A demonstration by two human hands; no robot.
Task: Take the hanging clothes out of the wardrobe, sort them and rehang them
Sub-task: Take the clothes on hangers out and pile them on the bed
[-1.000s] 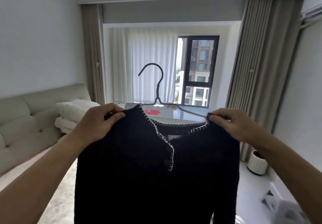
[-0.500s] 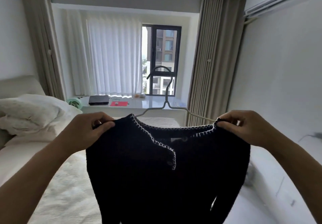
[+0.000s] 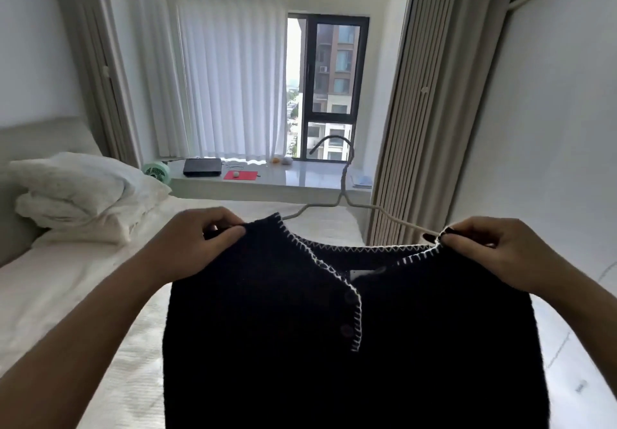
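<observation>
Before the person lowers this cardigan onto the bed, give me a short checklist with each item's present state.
1. Left hand grips the left shoulder of the black cardigan: ok.
2. Right hand pinches the right shoulder: ok.
3. Hanger seated evenly inside both shoulders: not ok; its right arm shows bare above the neckline up to the right hand.
4. Cardigan front fastened: two buttons look closed; lower part out of frame, cannot tell.
5. Bed surface below the cardigan free: cannot tell, the garment hides it.
6. Folded bedding out of the way: ok, it lies far left.
</observation>
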